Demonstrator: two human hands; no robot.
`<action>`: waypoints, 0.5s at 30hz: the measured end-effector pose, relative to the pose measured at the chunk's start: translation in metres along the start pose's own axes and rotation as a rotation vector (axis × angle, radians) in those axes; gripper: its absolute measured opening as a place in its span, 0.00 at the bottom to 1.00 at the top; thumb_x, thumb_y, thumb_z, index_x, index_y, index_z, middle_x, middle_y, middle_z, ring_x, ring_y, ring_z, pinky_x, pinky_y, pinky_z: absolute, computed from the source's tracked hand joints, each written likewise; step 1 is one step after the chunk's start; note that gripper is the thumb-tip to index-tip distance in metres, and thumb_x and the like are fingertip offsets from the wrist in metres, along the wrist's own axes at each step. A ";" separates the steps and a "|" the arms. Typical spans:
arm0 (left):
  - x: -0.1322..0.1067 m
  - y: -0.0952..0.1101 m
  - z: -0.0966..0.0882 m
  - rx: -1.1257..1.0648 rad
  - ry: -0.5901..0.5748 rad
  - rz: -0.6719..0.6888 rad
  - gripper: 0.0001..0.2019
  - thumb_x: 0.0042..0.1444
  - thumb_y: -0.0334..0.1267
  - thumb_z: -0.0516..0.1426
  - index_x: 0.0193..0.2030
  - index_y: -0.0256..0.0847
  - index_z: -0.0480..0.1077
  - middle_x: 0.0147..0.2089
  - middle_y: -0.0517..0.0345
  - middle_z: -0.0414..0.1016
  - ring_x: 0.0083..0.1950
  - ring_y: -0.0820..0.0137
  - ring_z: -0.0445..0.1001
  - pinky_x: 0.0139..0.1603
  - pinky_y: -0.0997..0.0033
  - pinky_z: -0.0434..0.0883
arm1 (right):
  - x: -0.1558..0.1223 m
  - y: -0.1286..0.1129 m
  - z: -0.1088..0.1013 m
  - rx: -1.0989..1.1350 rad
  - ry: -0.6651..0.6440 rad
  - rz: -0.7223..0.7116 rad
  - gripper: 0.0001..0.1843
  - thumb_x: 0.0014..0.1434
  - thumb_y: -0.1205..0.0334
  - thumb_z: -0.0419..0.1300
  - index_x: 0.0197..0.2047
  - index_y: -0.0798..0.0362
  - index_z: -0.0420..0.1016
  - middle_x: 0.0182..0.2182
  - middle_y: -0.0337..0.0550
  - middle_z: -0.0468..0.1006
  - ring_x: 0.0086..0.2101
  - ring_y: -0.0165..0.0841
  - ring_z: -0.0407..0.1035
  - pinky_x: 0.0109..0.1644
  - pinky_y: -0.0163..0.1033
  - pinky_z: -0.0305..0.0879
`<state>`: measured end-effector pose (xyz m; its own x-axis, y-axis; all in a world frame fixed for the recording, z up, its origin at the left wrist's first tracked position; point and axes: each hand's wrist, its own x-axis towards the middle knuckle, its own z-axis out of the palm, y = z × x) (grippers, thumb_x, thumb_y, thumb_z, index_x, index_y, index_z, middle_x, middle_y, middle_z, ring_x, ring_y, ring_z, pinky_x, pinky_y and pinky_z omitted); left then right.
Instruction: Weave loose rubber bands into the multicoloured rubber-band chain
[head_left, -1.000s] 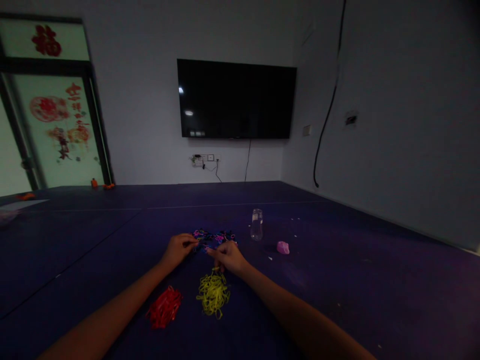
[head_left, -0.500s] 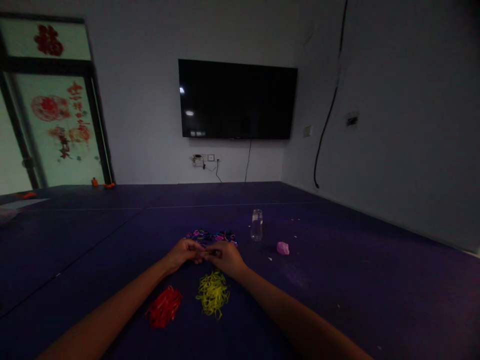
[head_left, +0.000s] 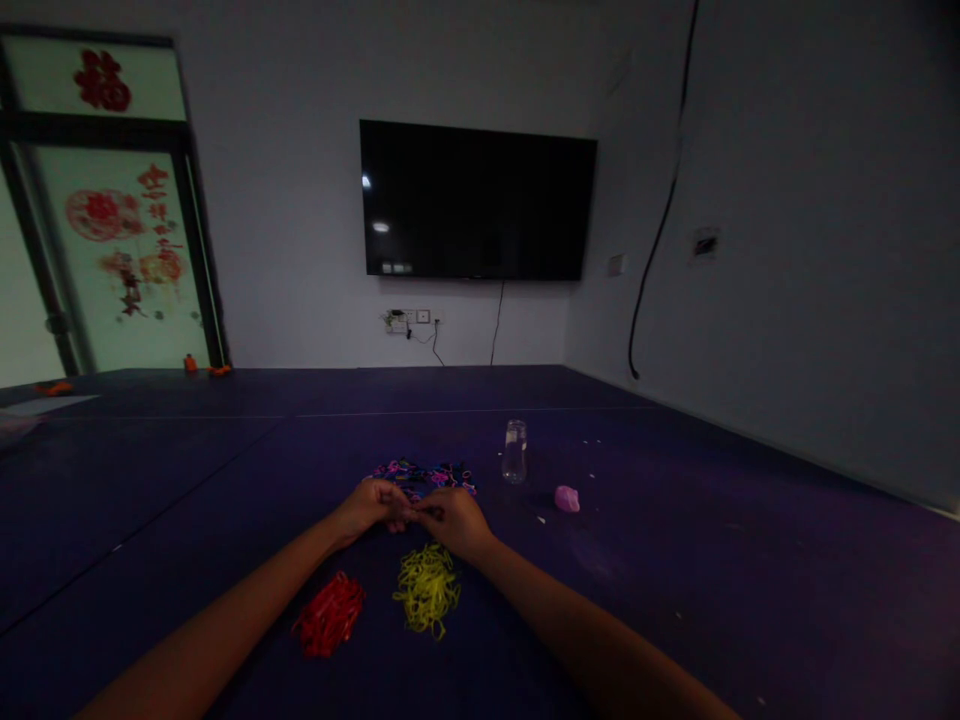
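My left hand (head_left: 367, 507) and my right hand (head_left: 454, 518) meet fingertip to fingertip just in front of a mixed pile of dark, pink and blue rubber bands (head_left: 424, 473) on the dark blue floor mat. Both hands are pinched closed on something too small and dim to name. Closer to me lie a yellow pile of rubber bands (head_left: 427, 590) under my right wrist and a red pile of rubber bands (head_left: 329, 612) to its left.
A clear plastic bottle (head_left: 514, 451) stands right of the mixed pile, with a small pink object (head_left: 566, 498) beyond it. A wall-mounted black television (head_left: 477, 200) hangs ahead. A glass door with red decorations (head_left: 112, 250) is at the left.
My hands drew back from the mixed pile and came together in front of it. My right hand moved off the yellow pile's far edge.
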<state>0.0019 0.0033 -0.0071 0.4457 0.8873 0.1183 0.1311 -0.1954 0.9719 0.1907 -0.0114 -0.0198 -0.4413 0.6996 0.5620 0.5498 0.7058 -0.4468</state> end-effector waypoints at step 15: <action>0.003 -0.005 -0.002 -0.027 -0.017 -0.036 0.18 0.36 0.44 0.69 0.30 0.35 0.72 0.24 0.58 0.76 0.22 0.73 0.72 0.27 0.73 0.69 | -0.001 -0.006 -0.002 0.011 0.004 0.055 0.06 0.55 0.61 0.62 0.32 0.50 0.80 0.26 0.39 0.80 0.26 0.28 0.70 0.29 0.30 0.61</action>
<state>0.0014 0.0081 -0.0117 0.4559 0.8864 0.0804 0.1229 -0.1521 0.9807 0.1887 -0.0168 -0.0163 -0.4082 0.7368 0.5389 0.5653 0.6676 -0.4845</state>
